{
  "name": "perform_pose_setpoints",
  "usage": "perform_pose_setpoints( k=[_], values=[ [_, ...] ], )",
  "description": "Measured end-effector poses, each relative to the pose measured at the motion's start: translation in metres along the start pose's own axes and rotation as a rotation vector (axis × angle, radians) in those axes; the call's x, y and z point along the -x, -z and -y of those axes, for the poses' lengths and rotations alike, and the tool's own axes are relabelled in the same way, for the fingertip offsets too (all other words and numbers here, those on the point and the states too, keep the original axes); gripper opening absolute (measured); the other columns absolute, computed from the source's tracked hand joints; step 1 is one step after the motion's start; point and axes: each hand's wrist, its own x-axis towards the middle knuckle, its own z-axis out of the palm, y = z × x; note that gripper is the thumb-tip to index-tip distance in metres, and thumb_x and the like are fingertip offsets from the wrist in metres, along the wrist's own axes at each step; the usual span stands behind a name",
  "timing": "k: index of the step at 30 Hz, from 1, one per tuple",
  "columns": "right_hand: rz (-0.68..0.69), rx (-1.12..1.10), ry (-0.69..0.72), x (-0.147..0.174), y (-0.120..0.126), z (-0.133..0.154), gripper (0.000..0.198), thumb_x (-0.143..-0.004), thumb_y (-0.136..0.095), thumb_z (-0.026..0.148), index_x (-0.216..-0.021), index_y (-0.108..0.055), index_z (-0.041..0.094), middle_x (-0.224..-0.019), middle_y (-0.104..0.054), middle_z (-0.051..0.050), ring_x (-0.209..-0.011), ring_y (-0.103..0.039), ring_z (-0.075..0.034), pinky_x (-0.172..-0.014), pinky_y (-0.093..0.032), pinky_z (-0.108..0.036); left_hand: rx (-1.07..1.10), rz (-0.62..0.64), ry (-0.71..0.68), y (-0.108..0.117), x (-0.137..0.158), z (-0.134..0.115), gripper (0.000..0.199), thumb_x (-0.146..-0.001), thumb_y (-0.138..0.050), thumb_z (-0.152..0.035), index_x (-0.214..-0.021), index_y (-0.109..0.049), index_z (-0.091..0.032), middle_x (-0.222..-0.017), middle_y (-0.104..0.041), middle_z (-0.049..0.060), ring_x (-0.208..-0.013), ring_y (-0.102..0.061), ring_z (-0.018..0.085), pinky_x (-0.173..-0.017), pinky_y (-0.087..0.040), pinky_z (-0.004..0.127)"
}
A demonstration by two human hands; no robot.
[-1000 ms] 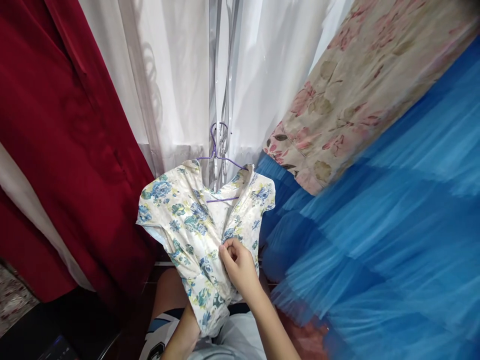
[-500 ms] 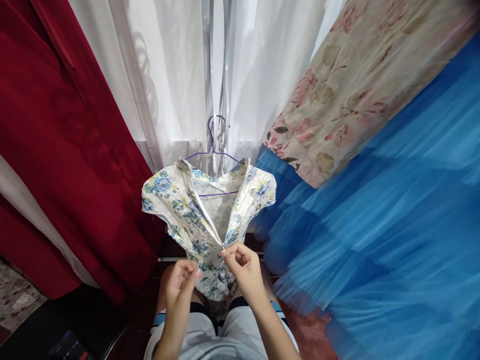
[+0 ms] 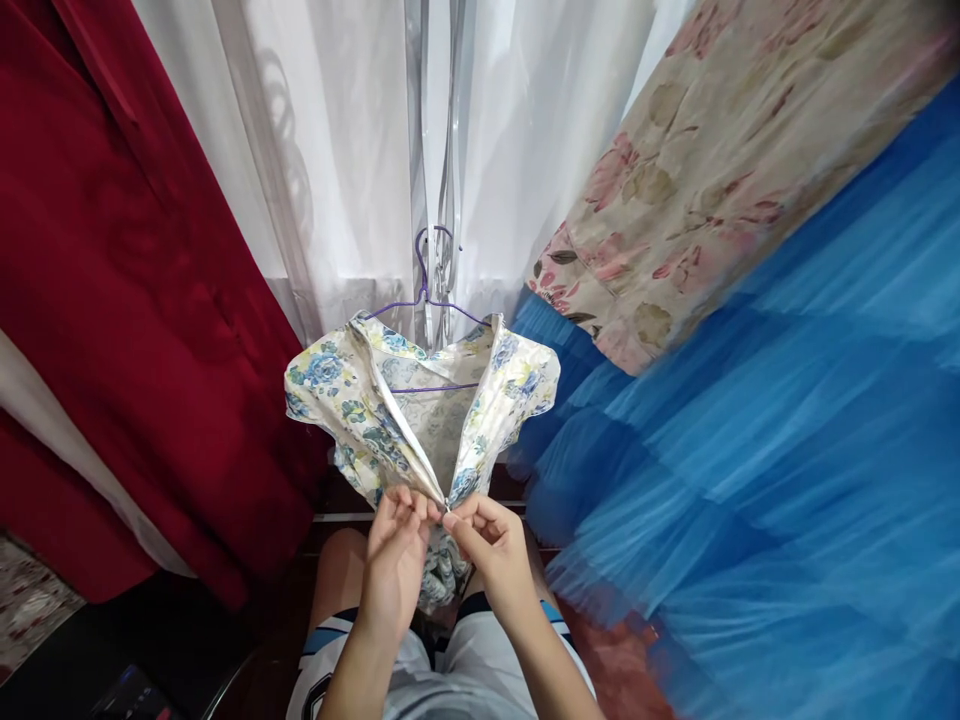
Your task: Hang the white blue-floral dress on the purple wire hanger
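A white dress with blue and yellow flowers hangs in front of me on a purple wire hanger. Its zipper is undone from the neckline down to about mid-bodice, so the neck spreads in a V. At the bottom of that V, my right hand pinches the zipper pull between thumb and forefinger. Just left of it, my left hand has its fingers curled closed on the dress fabric beside the zipper. The lower part of the dress is partly hidden behind my hands.
White curtains hang behind, with ribbons above the hanger. Dark red cloth is at left. A pink-flowered beige fabric and ruffled blue tulle fill the right. A dark chair-like surface is low at left.
My left hand has moved right and up, from beside the dress to its fabric by the zipper. My right hand stays on the zipper pull, slightly lower.
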Motion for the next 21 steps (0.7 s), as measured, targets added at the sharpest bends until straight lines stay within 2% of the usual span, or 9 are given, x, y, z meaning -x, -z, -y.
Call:
perform_pose_setpoints(
  k=[3, 6, 8, 10, 15, 18, 21],
  values=[
    [0.005, -0.021, -0.012, 0.0, -0.006, 0.008, 0.029, -0.078, -0.074, 0.036, -0.064, -0.056, 0.017, -0.049, -0.04, 0.007, -0.046, -0.029, -0.007, -0.045, -0.021, -0.022, -0.463, 0.037, -0.117, 0.006, -0.005, 0.004, 0.026, -0.082, -0.072, -0.021, -0.103, -0.057, -0.02, -0.099, -0.06, 0.005, -0.098, -0.059, 0.018, -0.09, -0.046, 0.028],
    [0.032, -0.04, -0.02, -0.001, -0.012, 0.013, 0.029, -0.076, -0.075, 0.036, -0.063, -0.057, 0.017, -0.048, -0.043, 0.006, -0.044, -0.031, -0.007, -0.044, -0.023, -0.021, -0.725, 0.031, -0.191, 0.008, -0.009, 0.007, 0.021, -0.087, -0.067, -0.026, -0.105, -0.059, -0.02, -0.099, -0.064, 0.006, -0.096, -0.061, 0.021, -0.087, -0.047, 0.03],
    [0.046, -0.057, -0.027, -0.007, -0.015, 0.016, 0.028, -0.076, -0.074, 0.035, -0.063, -0.057, 0.017, -0.047, -0.044, 0.006, -0.043, -0.032, -0.007, -0.044, -0.023, -0.021, -0.797, 0.011, -0.239, 0.009, -0.01, 0.009, 0.011, -0.09, -0.061, -0.029, -0.095, -0.059, -0.019, -0.087, -0.063, 0.004, -0.085, -0.062, 0.019, -0.079, -0.049, 0.028],
    [0.057, -0.105, -0.043, -0.018, -0.016, 0.022, 0.024, -0.077, -0.072, 0.032, -0.064, -0.059, 0.017, -0.045, -0.044, 0.007, -0.041, -0.032, -0.006, -0.043, -0.022, -0.022, -0.857, 0.01, -0.272, 0.011, -0.01, 0.01, 0.01, -0.092, -0.059, -0.028, -0.086, -0.057, -0.019, -0.078, -0.06, 0.003, -0.078, -0.06, 0.018, -0.074, -0.049, 0.027],
    [0.099, -0.252, -0.045, -0.074, -0.019, 0.067, 0.02, -0.072, -0.072, 0.025, -0.061, -0.058, 0.016, -0.044, -0.034, 0.01, -0.04, -0.028, -0.005, -0.043, -0.017, -0.023, -1.119, 0.029, -0.321, 0.021, -0.008, 0.008, 0.011, -0.089, -0.062, -0.024, -0.08, -0.058, -0.02, -0.078, -0.058, 0.004, -0.078, -0.059, 0.019, -0.076, -0.047, 0.028],
    [0.111, -0.239, 0.043, -0.114, -0.025, 0.103, 0.017, -0.069, -0.071, 0.02, -0.059, -0.059, 0.016, -0.045, -0.033, 0.01, -0.04, -0.027, -0.004, -0.043, -0.015, -0.022, -1.198, 0.06, -0.331, 0.019, -0.007, 0.005, 0.012, -0.09, -0.06, -0.024, -0.079, -0.056, -0.02, -0.078, -0.058, 0.004, -0.077, -0.059, 0.019, -0.076, -0.047, 0.028],
    [0.02, -0.197, 0.193, -0.142, -0.032, 0.126, 0.021, -0.068, -0.069, 0.018, -0.053, -0.054, 0.017, -0.044, -0.035, 0.009, -0.04, -0.027, -0.004, -0.042, -0.016, -0.022, -1.228, 0.106, -0.32, 0.017, -0.01, 0.014, 0.012, -0.091, -0.057, -0.023, -0.079, -0.055, -0.02, -0.079, -0.059, 0.004, -0.077, -0.06, 0.018, -0.075, -0.047, 0.027]
  ],
)
